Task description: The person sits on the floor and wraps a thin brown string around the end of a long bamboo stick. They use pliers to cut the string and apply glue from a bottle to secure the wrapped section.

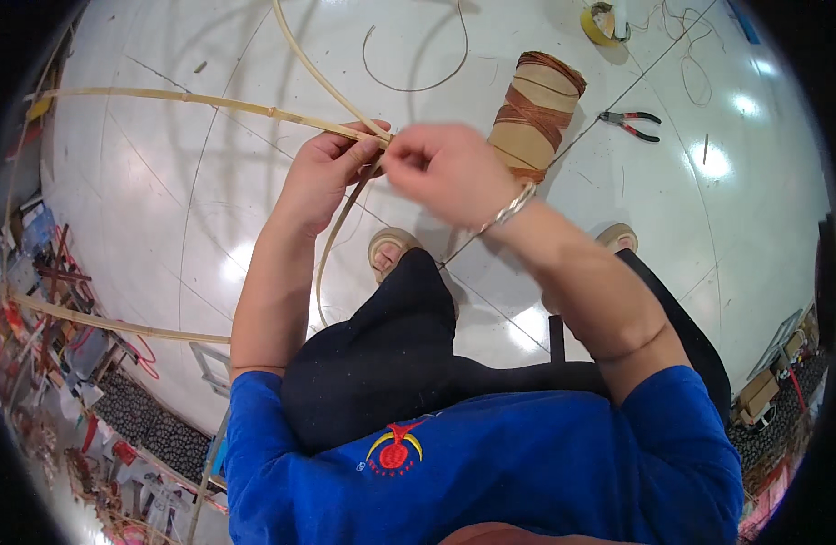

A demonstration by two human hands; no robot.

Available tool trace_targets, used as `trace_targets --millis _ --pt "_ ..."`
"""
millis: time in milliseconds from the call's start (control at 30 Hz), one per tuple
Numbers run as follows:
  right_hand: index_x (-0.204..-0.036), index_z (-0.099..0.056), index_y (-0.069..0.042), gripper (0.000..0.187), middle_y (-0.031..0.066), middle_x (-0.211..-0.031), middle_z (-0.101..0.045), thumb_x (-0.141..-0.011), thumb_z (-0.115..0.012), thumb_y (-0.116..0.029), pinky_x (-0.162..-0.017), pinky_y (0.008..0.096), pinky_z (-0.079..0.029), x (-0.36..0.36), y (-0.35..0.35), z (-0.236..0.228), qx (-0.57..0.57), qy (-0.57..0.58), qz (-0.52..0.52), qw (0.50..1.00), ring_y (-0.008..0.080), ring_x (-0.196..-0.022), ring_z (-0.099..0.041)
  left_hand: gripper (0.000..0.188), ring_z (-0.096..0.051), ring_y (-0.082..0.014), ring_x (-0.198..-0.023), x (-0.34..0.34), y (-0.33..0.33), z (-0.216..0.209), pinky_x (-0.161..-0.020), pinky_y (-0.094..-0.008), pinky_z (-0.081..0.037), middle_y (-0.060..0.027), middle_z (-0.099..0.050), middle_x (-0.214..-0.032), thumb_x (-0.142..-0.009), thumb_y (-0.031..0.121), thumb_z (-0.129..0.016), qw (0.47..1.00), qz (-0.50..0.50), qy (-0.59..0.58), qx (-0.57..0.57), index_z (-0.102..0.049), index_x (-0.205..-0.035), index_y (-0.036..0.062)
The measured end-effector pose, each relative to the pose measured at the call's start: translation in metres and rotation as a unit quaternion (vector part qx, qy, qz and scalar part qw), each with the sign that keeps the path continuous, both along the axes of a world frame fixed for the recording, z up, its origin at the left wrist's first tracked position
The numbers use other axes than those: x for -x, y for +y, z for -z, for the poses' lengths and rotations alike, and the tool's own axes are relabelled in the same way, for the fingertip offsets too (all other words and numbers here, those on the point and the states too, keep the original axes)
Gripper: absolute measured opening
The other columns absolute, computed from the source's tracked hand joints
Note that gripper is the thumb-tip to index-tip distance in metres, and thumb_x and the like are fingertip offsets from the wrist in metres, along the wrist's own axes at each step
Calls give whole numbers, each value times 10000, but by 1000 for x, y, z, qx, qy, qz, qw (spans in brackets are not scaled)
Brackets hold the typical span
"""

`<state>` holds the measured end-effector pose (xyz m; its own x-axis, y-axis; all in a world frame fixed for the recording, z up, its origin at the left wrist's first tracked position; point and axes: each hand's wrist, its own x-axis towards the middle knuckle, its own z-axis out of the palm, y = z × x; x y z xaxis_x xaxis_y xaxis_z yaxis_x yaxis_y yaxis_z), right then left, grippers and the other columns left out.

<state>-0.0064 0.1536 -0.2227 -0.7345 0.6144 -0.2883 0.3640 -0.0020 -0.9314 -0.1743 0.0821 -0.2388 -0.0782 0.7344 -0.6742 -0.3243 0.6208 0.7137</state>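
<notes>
My left hand (332, 173) pinches several bamboo strips where their ends meet, thumb on top. One bamboo strip (200, 99) runs off to the left, with a knot along its length. A second strip (320, 77) rises toward the far edge, and a thinner curved strip (325, 259) bends down toward my left knee. Right beside the joint is my right hand (450, 173), its fingers curled together and slightly blurred by motion. Whatever lies between those fingers is hidden or too thin to make out.
Past my right hand stands a large spool (536, 113) wrapped with brown cord. Red-and-black pliers (631, 123) lie to its right, and a yellow tape roll (602, 27) lies farther off. A thin curved strand (416, 89) rests on the tiled floor. Clutter (82, 391) fills the left side.
</notes>
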Motion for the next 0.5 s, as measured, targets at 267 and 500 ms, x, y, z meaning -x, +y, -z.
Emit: trace_targets --millis 267,500 --pt "-854 -640 13 171 40 -685 -624 -824 -599 -151 -582 239 -451 3 29 14 43 16 -17 999 84 -616 -545 276 -598 -139 -896 -3 -2 -1 -788 -283 -497 -77 -617 -1014 -911 165 -544 1000 3 -2 -9 -554 -1124 -10" --pt "-861 -654 -11 141 37 -704 -628 -823 -611 -140 -574 238 -447 9 41 26 103 -24 -3 994 84 -620 -543 287 -585 -140 -931 -12 -6 -5 -798 -285 -481 -73 -610 -1024 -895 144 -566 998 -51 -25 -29 -546 -1141 -2"
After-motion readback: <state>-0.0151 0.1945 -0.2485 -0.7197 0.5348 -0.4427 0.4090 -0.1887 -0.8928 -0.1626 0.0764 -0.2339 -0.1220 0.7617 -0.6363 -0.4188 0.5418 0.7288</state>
